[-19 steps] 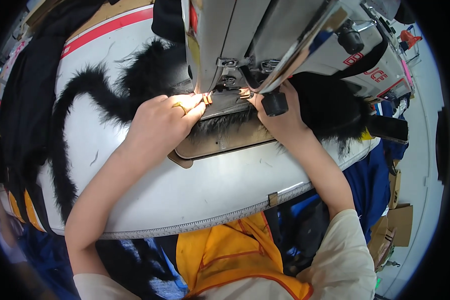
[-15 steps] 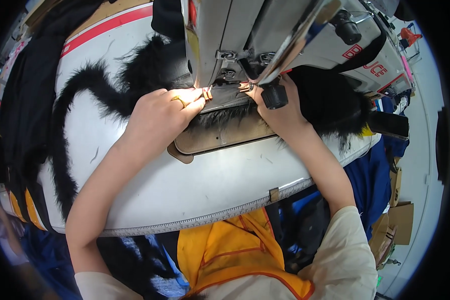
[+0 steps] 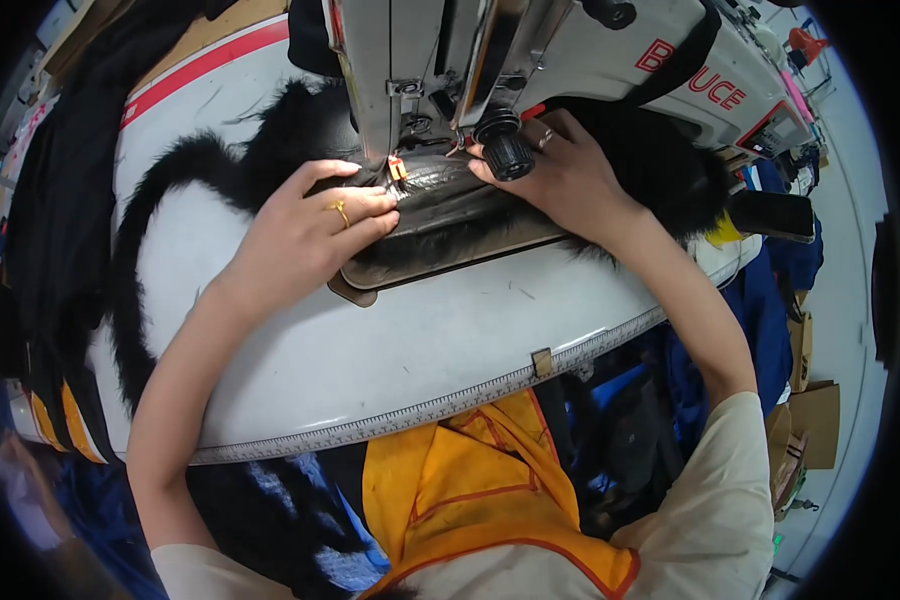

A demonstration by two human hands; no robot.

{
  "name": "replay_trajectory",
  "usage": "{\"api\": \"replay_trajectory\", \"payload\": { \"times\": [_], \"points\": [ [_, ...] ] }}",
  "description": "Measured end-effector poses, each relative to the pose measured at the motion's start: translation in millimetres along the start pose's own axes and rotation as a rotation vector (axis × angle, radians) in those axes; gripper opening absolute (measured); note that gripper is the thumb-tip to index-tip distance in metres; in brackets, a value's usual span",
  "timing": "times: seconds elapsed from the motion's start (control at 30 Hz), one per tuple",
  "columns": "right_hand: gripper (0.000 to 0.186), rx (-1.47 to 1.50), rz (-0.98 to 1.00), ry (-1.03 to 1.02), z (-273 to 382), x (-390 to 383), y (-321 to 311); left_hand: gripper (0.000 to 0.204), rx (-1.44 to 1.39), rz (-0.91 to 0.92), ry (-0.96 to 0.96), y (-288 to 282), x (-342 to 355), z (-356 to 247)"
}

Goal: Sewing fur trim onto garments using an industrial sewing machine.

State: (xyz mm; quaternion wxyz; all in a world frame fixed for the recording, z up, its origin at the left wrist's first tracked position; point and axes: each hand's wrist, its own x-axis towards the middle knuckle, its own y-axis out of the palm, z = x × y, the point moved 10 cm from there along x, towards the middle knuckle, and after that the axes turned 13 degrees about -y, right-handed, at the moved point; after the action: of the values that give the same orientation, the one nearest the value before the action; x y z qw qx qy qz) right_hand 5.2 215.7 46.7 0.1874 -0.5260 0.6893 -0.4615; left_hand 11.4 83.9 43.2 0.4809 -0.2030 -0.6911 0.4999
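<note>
A white sewing machine [image 3: 365, 90] stands over black leather-like material [image 3: 435, 180] with long black fur [image 3: 280, 120] around it. My left hand [image 3: 310, 230], with a gold ring, lies on the material left of the small orange piece [image 3: 397, 168] at the presser foot, fingers apart. My right hand [image 3: 575, 185], also ringed, is closed at the material right of the needle area, its fingertips partly hidden behind a black knob [image 3: 505, 150].
A white worktable [image 3: 430, 355] has a tape ruler along its curved front edge. A black furry strip [image 3: 130, 270] lies on its left, beside black cloth [image 3: 45, 230]. A dark phone-like object [image 3: 770, 215], blue fabric [image 3: 755, 320] and cardboard boxes [image 3: 810, 425] are at right.
The machine sits higher and further left in view. My left fingers have spread apart, my right hand has shifted rightward relative to the needle, and more glossy material shows between the hands.
</note>
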Motion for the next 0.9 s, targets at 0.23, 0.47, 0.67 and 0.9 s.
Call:
{"api": "replay_trajectory", "payload": {
  "times": [0.23, 0.47, 0.67, 0.9],
  "points": [
    [0.047, 0.081, 0.043, 0.103, 54.9, 36.5, -23.8, 0.026, 0.068, -0.014, 0.065, 3.0, -0.4, -3.2],
    [0.048, 0.329, 0.041, 0.174, 36.5, 21.1, 7.1, 0.015, 0.019, -0.042, 0.202, -12.3, -11.5, 4.6],
    [0.038, 0.246, -0.019, 0.204, 5.5, 14.2, 16.5, 0.019, 0.08, -0.091, 0.143, -8.6, 2.0, 10.2],
    [0.011, 0.294, -0.124, 0.145, -10.0, 3.8, 11.0, 0.018, 0.105, -0.187, 0.031, -3.0, 8.9, 4.1]
  ]
}}
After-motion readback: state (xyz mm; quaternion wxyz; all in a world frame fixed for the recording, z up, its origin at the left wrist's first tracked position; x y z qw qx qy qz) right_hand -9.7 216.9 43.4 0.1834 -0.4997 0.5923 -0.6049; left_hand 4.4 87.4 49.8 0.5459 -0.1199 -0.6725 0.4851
